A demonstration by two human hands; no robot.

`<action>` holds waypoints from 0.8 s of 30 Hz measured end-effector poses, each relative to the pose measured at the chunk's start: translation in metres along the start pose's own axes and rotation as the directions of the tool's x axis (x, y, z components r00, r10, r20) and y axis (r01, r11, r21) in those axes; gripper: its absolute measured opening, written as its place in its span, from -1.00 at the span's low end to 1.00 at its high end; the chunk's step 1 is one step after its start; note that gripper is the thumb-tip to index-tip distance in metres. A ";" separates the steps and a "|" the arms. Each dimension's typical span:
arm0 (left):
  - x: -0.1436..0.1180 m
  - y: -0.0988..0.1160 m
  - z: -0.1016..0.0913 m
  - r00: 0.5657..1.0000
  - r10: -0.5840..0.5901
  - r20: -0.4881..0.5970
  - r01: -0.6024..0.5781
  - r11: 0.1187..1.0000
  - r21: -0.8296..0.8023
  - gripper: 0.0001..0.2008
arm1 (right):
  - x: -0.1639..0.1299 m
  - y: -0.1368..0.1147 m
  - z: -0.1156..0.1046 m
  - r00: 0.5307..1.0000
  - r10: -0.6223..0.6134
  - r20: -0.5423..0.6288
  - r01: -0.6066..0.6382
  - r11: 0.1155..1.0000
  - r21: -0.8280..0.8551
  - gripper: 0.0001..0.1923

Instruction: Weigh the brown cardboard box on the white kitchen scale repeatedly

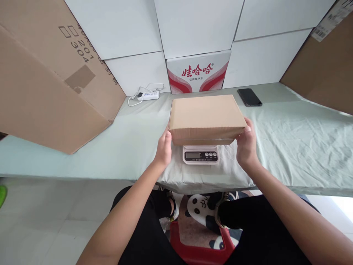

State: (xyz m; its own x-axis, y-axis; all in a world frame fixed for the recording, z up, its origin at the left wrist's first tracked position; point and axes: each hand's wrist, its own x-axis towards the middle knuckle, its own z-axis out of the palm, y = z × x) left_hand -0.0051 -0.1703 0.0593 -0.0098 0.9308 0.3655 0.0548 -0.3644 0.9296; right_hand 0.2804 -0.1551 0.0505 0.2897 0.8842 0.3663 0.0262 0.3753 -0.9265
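— White cartons back a cloth-covered desk (82, 147). Where's the box?
— Cardboard box (205, 116) on a small scale (200, 154), left hand (164, 149) and right hand (246, 145) cupping its ends. Seemingly weighing; letting go would free the reading.

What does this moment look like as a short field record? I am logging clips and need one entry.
left hand: against the left end of the cardboard box
right hand: against the right end of the box
box: closed, sitting on the kitchen scale
scale: display too small to read
table: covered with pale green cloth
behind box: phone, power strip, printed carton
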 end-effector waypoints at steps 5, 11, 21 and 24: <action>0.000 -0.001 0.001 1.000 0.004 0.001 -0.004 1.000 0.004 -0.17 | 0.001 -0.004 0.001 1.000 0.006 -0.005 -0.006 0.999 0.042 -0.34; 0.001 -0.003 -0.005 0.998 -0.039 -0.050 0.039 0.999 0.003 -0.18 | 0.004 -0.002 -0.004 1.000 0.001 0.000 -0.001 1.000 0.003 -0.38; 0.000 -0.008 0.002 0.997 -0.051 -0.054 0.049 0.998 -0.041 -0.16 | -0.006 -0.011 0.006 0.998 0.043 0.044 -0.047 0.995 0.092 -0.33; 0.001 -0.008 0.007 0.997 -0.062 -0.048 0.058 0.995 -0.082 -0.16 | -0.011 -0.015 0.014 0.998 0.055 0.028 -0.058 0.992 0.114 -0.38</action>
State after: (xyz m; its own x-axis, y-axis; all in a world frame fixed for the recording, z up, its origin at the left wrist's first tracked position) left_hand 0.0011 -0.1665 0.0518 -0.0610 0.9490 0.3093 -0.0278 -0.3114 0.9499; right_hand 0.2639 -0.1666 0.0618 0.2641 0.9110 0.3168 -0.0999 0.3525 -0.9305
